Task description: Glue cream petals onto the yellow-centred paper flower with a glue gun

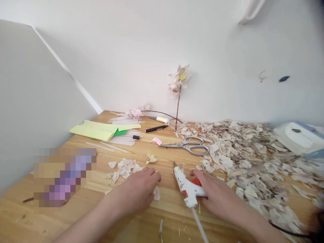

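Observation:
My right hand (219, 194) is wrapped round the handle of a white hot glue gun (186, 187) with a red trigger, its nozzle pointing away from me. A clear glue stick (198, 222) runs out of its back end. My left hand (141, 187) is low over the table with its fingers curled down; what they hold, if anything, is hidden. A pale petal (157, 193) shows right beside those fingers. Just beyond lie a small pile of dried petals (126, 167) and a little yellowish flower centre (151, 158).
Scissors (186, 146) lie ahead, left of a large heap of dried petals (243, 158). A flower on a stem (178, 104) stands by the wall. Glue sticks (125, 138), yellow paper (96, 130) and a black marker (155, 128) are at the back left. A tissue pack (298, 138) sits right.

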Demonstrator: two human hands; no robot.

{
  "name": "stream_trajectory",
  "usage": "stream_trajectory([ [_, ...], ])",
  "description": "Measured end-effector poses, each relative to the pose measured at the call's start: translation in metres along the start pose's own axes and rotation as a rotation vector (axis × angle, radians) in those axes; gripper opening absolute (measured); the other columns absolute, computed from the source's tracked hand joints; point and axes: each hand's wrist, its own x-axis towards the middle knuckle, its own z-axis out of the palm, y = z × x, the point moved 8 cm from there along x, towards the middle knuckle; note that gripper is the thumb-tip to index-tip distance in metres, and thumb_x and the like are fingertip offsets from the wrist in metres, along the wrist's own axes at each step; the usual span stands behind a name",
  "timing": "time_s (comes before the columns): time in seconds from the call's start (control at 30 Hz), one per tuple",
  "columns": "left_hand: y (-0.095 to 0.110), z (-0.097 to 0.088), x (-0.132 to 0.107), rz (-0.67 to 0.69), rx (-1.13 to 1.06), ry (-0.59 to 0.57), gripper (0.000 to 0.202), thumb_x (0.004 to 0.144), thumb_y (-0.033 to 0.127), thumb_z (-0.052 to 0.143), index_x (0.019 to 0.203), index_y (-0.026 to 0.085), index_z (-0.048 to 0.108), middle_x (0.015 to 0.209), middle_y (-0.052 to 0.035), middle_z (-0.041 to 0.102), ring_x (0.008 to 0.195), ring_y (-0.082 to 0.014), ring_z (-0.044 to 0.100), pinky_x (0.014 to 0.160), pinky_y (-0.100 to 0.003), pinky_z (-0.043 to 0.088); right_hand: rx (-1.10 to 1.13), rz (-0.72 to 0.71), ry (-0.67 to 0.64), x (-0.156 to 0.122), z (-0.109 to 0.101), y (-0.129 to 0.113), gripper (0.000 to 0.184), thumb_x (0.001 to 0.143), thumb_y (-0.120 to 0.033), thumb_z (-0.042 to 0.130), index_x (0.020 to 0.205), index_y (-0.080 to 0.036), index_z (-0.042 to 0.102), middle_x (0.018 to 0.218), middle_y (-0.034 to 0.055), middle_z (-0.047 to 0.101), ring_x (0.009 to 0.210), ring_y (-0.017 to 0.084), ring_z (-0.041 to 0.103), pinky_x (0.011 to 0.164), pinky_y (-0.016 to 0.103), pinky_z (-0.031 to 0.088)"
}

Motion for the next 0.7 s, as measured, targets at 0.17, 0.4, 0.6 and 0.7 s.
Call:
stream_trajectory([
  [0.17, 0.003, 0.007, 0.009, 0.047, 0.014, -0.007, 0.030, 0.070, 0.004, 0.047, 0.096, 0.019, 0.053, 0.097, -0.0065, 0.058, 0.093, -0.0227, 0.054, 0.080, -0.033, 0.042, 0.028, 0.186, 0.169, 0.000, -0.028, 0.022, 0.035, 0.067, -0.017, 0.052, 0.101, -0.024, 0.048, 0.093, 0.0047, 0.066, 0.080, 0.025, 0.063, 0.064, 0.031, 0.042],
  [0.4, 0.002, 0.025, 0.012, 0.054, 0.103, -0.029, 0.026, 0.074, 0.002, 0.042, 0.091, 0.018, 0.054, 0.096, -0.0071, 0.059, 0.093, -0.0216, 0.055, 0.088, -0.035, 0.039, 0.323, 0.290, 0.386, -0.013, -0.056, 0.026, 0.031, 0.071, -0.030, 0.047, 0.101, -0.026, 0.046, 0.086, 0.0032, 0.064, 0.067, 0.021, 0.060, 0.055, 0.029, 0.042],
  [0.6, -0.003, 0.025, 0.014, -0.017, 0.068, -0.011, 0.022, 0.075, 0.006, 0.044, 0.088, 0.019, 0.057, 0.088, -0.0060, 0.061, 0.083, -0.0212, 0.058, 0.073, -0.031, 0.044, 0.543, 0.344, 0.485, -0.016, -0.053, 0.026, 0.024, 0.067, -0.035, 0.053, 0.090, -0.026, 0.053, 0.070, -0.0005, 0.064, 0.061, 0.022, 0.062, 0.055, 0.032, 0.048],
  [0.7, -0.006, 0.005, 0.016, -0.080, -0.032, 0.111, 0.023, 0.078, 0.008, 0.040, 0.084, 0.019, 0.059, 0.086, -0.0054, 0.061, 0.081, -0.0193, 0.059, 0.071, -0.029, 0.044, 0.699, 0.419, 0.502, -0.020, -0.040, 0.032, 0.032, 0.065, -0.045, 0.058, 0.090, -0.024, 0.059, 0.085, 0.0038, 0.070, 0.083, 0.029, 0.065, 0.077, 0.041, 0.051],
])
